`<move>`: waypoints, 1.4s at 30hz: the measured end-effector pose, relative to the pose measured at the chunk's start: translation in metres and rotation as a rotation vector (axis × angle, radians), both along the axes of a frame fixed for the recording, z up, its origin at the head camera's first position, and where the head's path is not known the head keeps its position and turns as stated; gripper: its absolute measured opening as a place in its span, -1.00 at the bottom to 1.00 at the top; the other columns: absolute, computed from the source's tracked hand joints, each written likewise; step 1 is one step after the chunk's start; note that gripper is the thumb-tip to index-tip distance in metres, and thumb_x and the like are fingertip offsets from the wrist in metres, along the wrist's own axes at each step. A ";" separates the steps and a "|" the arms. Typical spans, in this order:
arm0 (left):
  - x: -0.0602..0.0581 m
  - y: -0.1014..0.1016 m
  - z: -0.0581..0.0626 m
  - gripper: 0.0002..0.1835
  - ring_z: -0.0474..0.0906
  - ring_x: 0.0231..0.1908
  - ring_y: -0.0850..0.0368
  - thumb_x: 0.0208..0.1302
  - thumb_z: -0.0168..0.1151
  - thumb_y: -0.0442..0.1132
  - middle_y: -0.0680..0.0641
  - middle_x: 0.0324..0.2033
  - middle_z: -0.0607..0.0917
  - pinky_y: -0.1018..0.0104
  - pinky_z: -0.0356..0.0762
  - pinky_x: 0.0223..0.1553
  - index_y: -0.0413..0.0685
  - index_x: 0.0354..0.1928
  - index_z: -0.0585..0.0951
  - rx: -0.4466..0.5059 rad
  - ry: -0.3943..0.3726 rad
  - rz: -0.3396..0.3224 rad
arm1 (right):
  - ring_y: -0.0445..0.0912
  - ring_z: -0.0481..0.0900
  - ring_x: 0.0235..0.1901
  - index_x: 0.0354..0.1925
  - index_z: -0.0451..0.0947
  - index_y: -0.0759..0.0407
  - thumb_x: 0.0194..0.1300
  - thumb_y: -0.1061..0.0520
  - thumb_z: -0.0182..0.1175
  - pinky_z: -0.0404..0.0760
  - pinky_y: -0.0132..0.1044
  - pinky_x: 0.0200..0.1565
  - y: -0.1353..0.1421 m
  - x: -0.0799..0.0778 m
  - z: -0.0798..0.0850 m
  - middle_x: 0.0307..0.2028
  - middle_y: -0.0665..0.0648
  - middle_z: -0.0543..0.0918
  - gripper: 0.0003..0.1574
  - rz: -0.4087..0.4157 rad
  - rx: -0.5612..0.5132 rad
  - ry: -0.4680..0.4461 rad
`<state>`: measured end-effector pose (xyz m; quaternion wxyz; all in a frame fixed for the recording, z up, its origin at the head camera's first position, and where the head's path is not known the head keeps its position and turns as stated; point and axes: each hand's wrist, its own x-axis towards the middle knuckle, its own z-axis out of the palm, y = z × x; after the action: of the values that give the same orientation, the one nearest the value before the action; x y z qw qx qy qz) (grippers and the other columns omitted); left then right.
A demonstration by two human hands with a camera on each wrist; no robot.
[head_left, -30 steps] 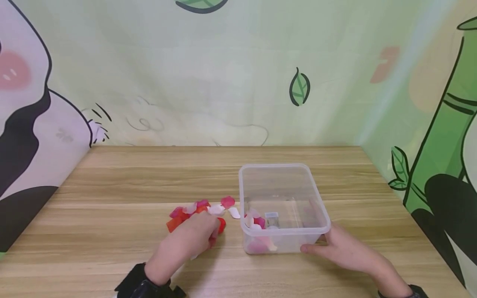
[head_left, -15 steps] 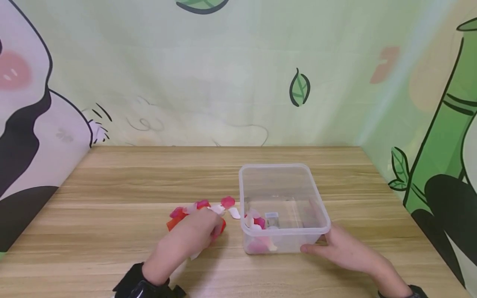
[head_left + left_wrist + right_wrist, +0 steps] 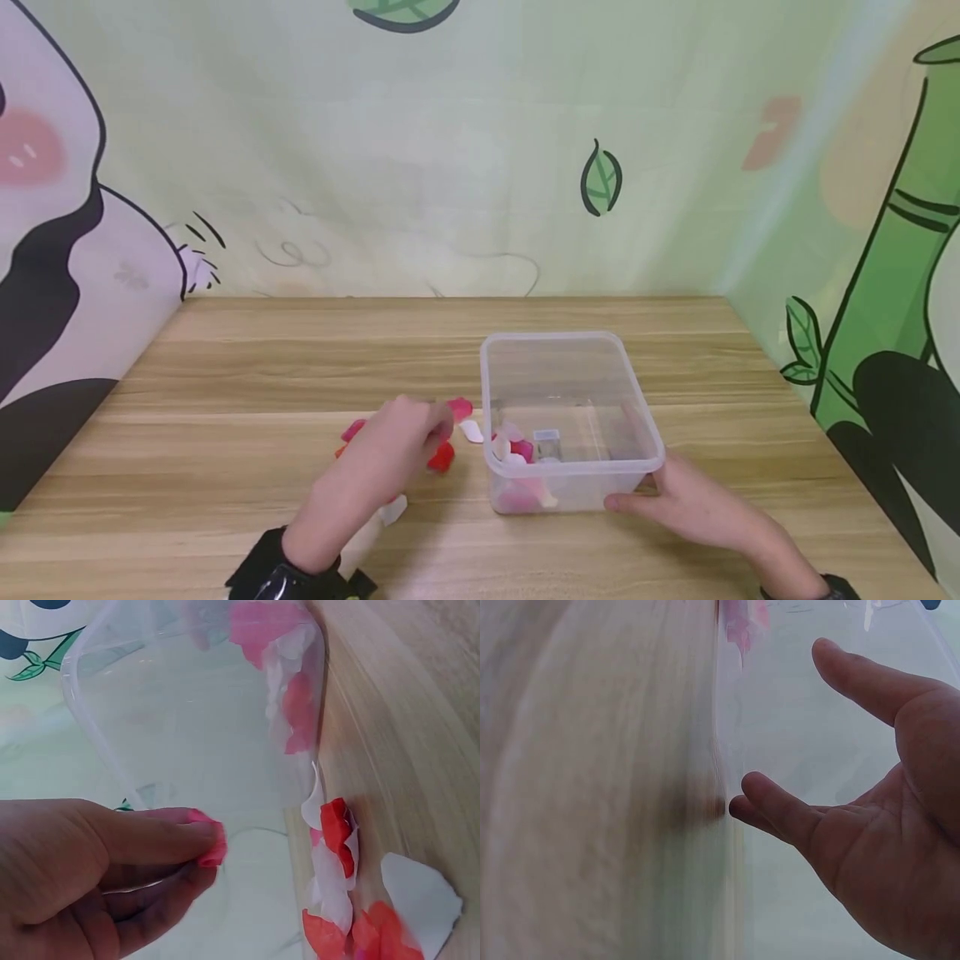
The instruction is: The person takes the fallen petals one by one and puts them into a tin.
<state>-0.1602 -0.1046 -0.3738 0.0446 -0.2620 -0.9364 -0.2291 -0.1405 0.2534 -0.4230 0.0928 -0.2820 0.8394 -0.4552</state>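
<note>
Thumb and fingers of my left hand [image 3: 386,450] pinch a pink petal [image 3: 214,844], plain in the left wrist view. Below this hand lie loose fabric-like petals, among them a red one [image 3: 442,457] and a white one [image 3: 393,509]; the hand hides part of the pile. To the right stands a clear, lidless plastic box [image 3: 573,465] with several pink and white petals [image 3: 517,455] at its left side. At the box's near right corner is my right hand [image 3: 690,504], its thumb along the front wall and its fingers extended and spread.
A pink petal [image 3: 461,408] and a white petal [image 3: 472,431] lie close to the box's left wall. Inside the box is a small clear block-like piece [image 3: 547,444]. Behind the wooden table [image 3: 300,350] hangs a printed cloth backdrop [image 3: 360,167].
My left hand has risen from the petals and shifted slightly away from me, now with a pink petal pinched. The red and white petals below are more exposed. Right hand and box stay still.
</note>
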 end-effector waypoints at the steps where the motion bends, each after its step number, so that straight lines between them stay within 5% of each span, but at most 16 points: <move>1: -0.001 0.001 0.000 -0.67 0.33 -0.58 0.22 0.17 0.31 -0.61 0.11 -0.62 0.40 0.45 0.34 -0.57 -0.03 -0.53 0.54 0.011 0.017 0.010 | -0.08 0.61 0.08 0.60 -0.31 0.35 0.34 0.03 0.42 0.63 -0.20 0.07 0.000 0.000 0.000 0.24 0.34 0.51 0.33 0.000 -0.003 -0.001; 13: 0.003 0.011 0.010 -0.80 0.59 -0.44 0.14 0.07 0.53 -0.54 0.00 -0.40 0.66 0.38 0.66 -0.37 -0.15 -0.36 0.71 0.182 0.223 0.092 | -0.06 0.60 0.10 0.60 -0.25 0.35 0.30 0.01 0.46 0.62 -0.20 0.08 -0.001 0.000 0.001 0.26 0.31 0.51 0.34 -0.033 0.011 0.017; 21: 0.004 0.017 0.015 -0.78 0.69 -0.38 0.09 0.00 0.58 -0.54 -0.05 -0.37 0.72 0.34 0.70 -0.31 -0.21 -0.33 0.73 0.249 0.386 0.058 | -0.05 0.61 0.10 0.60 -0.21 0.35 0.27 0.05 0.48 0.61 -0.20 0.09 0.001 -0.002 0.001 0.25 0.30 0.51 0.33 -0.051 0.026 -0.008; 33: 0.010 0.033 0.018 -0.76 0.62 -0.41 0.16 0.01 0.55 -0.57 0.01 -0.38 0.69 0.41 0.64 -0.37 -0.16 -0.32 0.73 0.340 0.501 -0.058 | -0.06 0.60 0.10 0.60 -0.20 0.33 0.28 -0.01 0.47 0.60 -0.19 0.11 0.001 -0.002 0.000 0.26 0.27 0.51 0.32 -0.054 0.039 0.001; 42: 0.011 0.043 0.020 -0.78 0.60 -0.39 0.16 0.05 0.55 -0.54 0.01 -0.37 0.69 0.43 0.63 -0.34 -0.16 -0.31 0.73 0.369 0.491 -0.102 | -0.05 0.60 0.11 0.60 -0.18 0.31 0.28 -0.01 0.47 0.58 -0.19 0.12 0.001 -0.002 0.001 0.26 0.26 0.51 0.31 -0.058 0.038 -0.014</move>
<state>-0.1489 -0.0620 -0.3543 0.3045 -0.3437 -0.8260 -0.3269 -0.1429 0.2541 -0.4221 0.0908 -0.2523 0.8551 -0.4437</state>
